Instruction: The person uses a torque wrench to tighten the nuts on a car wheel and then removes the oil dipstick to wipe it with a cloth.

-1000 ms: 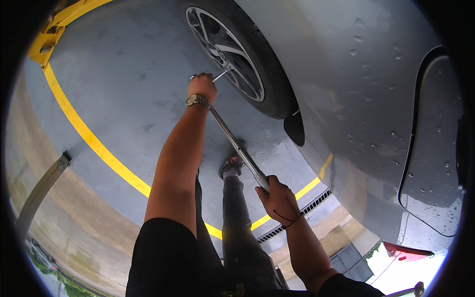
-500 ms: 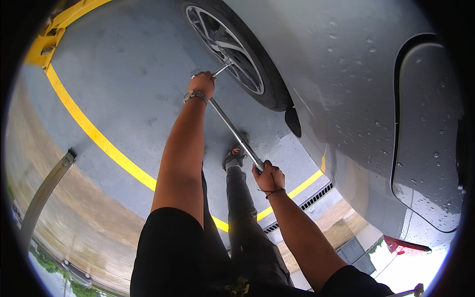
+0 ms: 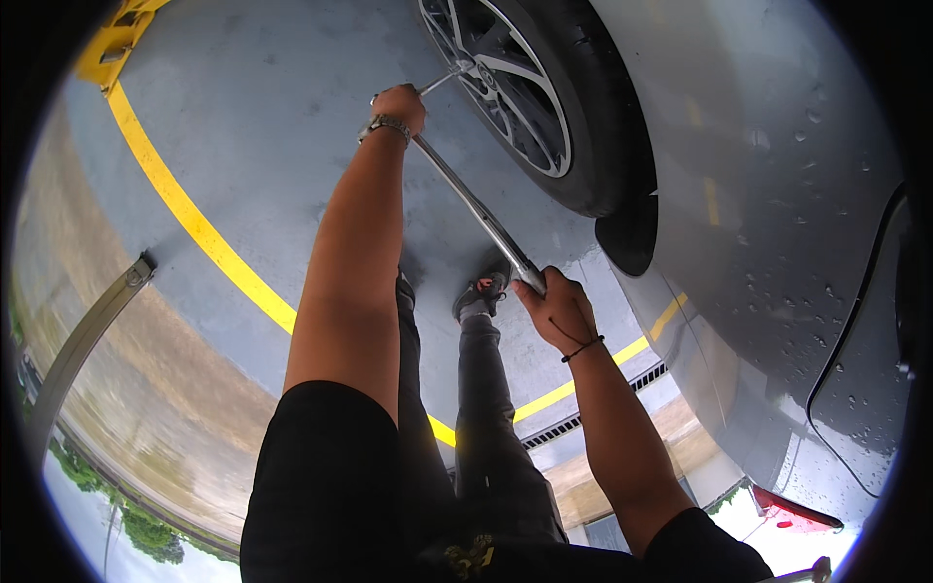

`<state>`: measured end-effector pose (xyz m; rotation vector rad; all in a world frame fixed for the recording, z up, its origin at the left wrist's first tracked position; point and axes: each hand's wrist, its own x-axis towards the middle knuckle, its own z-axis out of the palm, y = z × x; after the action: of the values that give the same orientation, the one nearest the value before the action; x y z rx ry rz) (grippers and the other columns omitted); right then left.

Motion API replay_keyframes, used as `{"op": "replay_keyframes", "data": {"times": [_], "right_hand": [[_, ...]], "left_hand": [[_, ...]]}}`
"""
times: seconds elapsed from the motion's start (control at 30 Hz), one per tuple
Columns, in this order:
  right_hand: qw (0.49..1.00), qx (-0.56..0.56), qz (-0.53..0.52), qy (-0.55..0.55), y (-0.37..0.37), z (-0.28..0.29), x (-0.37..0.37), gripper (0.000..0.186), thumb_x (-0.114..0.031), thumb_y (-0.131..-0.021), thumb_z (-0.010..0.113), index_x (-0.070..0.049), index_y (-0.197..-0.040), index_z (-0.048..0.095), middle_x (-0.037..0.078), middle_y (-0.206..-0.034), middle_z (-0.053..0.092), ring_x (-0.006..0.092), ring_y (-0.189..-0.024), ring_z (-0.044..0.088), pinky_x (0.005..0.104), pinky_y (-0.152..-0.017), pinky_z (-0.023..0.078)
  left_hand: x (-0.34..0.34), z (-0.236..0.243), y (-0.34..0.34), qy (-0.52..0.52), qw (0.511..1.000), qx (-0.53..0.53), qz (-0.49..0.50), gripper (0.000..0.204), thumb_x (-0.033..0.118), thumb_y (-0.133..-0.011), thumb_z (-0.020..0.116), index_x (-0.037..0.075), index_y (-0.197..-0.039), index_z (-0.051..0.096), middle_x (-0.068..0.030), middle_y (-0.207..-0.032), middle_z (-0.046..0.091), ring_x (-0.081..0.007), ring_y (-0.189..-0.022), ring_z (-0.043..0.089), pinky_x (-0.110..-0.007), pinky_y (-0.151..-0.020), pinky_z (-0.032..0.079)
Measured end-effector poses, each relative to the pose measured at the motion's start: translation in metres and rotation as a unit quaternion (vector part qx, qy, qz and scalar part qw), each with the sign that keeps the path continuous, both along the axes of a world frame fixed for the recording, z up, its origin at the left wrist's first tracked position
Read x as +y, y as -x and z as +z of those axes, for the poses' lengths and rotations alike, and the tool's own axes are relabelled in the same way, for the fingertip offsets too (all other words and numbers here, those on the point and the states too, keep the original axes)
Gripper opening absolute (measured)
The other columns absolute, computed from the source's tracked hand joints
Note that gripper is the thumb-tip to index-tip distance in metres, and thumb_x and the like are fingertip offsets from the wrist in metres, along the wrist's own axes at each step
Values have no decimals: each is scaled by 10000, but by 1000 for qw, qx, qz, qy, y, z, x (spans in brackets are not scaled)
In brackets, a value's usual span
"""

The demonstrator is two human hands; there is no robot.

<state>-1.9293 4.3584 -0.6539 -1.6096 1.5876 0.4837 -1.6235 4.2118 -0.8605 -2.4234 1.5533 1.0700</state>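
Note:
A long-handled silver socket wrench (image 3: pixel 471 202) slants between my hands. My left hand (image 3: pixel 399 109), with a metal watch at its wrist, is closed over the wrench's head end. From there a thin extension runs to the centre area of the car wheel (image 3: pixel 491 83); the socket's exact seat on it is too small to make out. My right hand (image 3: pixel 562 313), wearing a dark cord bracelet, wraps round the thicker grip end, nearer to me and lower. The wheel has a silver multi-spoke rim inside a black tyre (image 3: pixel 598 126).
The silver-grey car body (image 3: pixel 739 194), dotted with water drops, fills the right side. A yellow line (image 3: pixel 199 228) curves over the grey floor (image 3: pixel 262 126). A yellow metal frame (image 3: pixel 107 53) stands far left, and a bent metal rail (image 3: pixel 87 340) at left. A drain grate (image 3: pixel 554 432) runs behind my legs.
My right hand has risen and shifted right with the wrench's grip end. My left hand has moved up slightly in the picture. The view has shifted, so the wheel appears larger and further right.

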Motion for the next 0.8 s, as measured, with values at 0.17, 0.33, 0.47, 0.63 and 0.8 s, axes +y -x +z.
{"op": "replay_keyframes", "data": {"times": [0.17, 0.33, 0.47, 0.63, 0.8], "right_hand": [[1000, 10, -14, -4, -6, 9, -8, 453, -450, -921, 662, -6, -910, 577, 217, -763, 666, 420, -770, 670, 461, -672, 516], [999, 5, -38, -11, -29, 45, 3, 423, -413, -946, 634, 2, -923, 554, 231, -770, 666, 431, -771, 672, 478, -675, 522], [996, 41, -54, -56, -47, 45, -5, 414, -422, -933, 628, -21, -984, 536, 253, -880, 696, 445, -853, 685, 516, -770, 548], [992, 78, -88, -41, -25, -31, 21, 465, -471, -871, 651, -34, -1029, 631, 256, -900, 705, 431, -865, 695, 497, -794, 558], [993, 107, -41, 36, -15, -67, 40, 468, -509, -854, 625, -53, -947, 677, 221, -824, 712, 418, -805, 703, 484, -755, 574]], "left_hand": [[-1, -5, -3, 70, 997, 29, 21, 249, 255, -965, 544, 68, -1068, 673, -175, -1009, 708, -386, -974, 664, -472, -860, 526], [-7, -3, -1, 101, 994, 50, -6, 201, 223, -916, 604, 82, -1040, 675, -160, -1015, 707, -373, -962, 670, -477, -856, 526], [-18, -3, 1, 110, 994, 13, 11, 180, 196, -904, 624, 80, -1035, 663, -148, -1027, 696, -361, -983, 664, -468, -868, 525], [-23, -3, 7, 124, 992, 12, -17, 187, 205, -923, 611, 85, -1061, 648, -146, -1029, 689, -359, -1010, 655, -467, -871, 523], [-23, 3, 11, 69, 997, 32, -21, 227, 269, -974, 551, 107, -1106, 642, -147, -1009, 705, -358, -994, 665, -473, -839, 529]]}}
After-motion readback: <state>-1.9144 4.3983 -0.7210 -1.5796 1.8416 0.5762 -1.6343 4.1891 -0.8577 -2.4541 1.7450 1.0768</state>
